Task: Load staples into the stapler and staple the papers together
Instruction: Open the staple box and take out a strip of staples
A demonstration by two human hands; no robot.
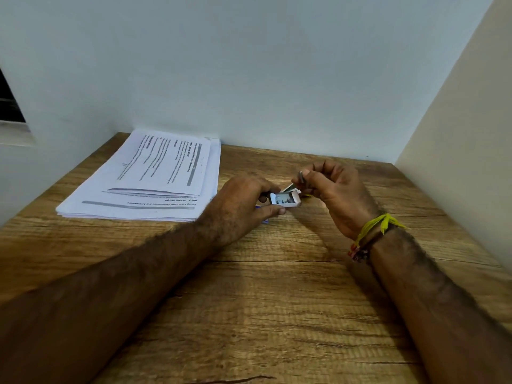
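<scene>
My left hand (243, 202) grips a small white staple box (285, 200), its tray slid open with grey staples showing inside. Just right of the box, my right hand (333, 194) pinches a short strip of staples (301, 177) between thumb and forefinger, lifted a little above the box. A stack of printed white papers (149, 178) lies on the wooden table (263, 300) at the back left. A small blue object (264, 220), only partly visible, peeks out under my left hand. The stapler cannot be made out.
A pale wall runs along the table's far edge and a cream wall closes the right side. A dark window opening (9, 106) sits at the far left. Yellow and red threads (371, 231) circle my right wrist.
</scene>
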